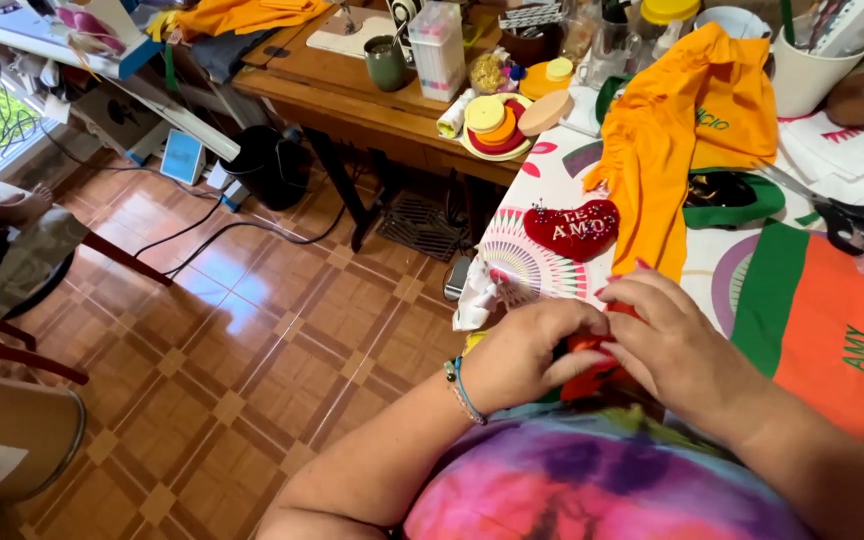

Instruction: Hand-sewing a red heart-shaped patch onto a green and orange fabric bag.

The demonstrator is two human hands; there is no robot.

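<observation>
Both hands are working close together at the table edge, right in front of the torso. I'm seeing the left hand (527,350) curled, fingers pinching down on a small orange fabric piece (592,365); the right hand (667,335) is bent over the same piece from the other side, fingertips pressing on it. Neither hand is gripping a tool as far as I can tell, tho the fabric is mostly hidden under the fingers.

Progress, my read: work on that piece is looking mid-way. It's bunched and being held, not laid flat, and I'm not making out any needle or thread, so can't say what's finished on it. The scissors (847,218) are lying apart on the table (522,262), untouched. The heart-shaped red pincushion (572,228) is sitting just ahead of the hands, pins standing in it.

Containers: a white plastic cup (807,75) at the far right w/ long tools standing in it; a dark green mug (387,62) on the wooden desk (352,105), contents not visible; a clear plastic box (439,50) beside it, contents too small to tell. A draped orange garment (687,130) is lying btw cup and pincushion.
</observation>
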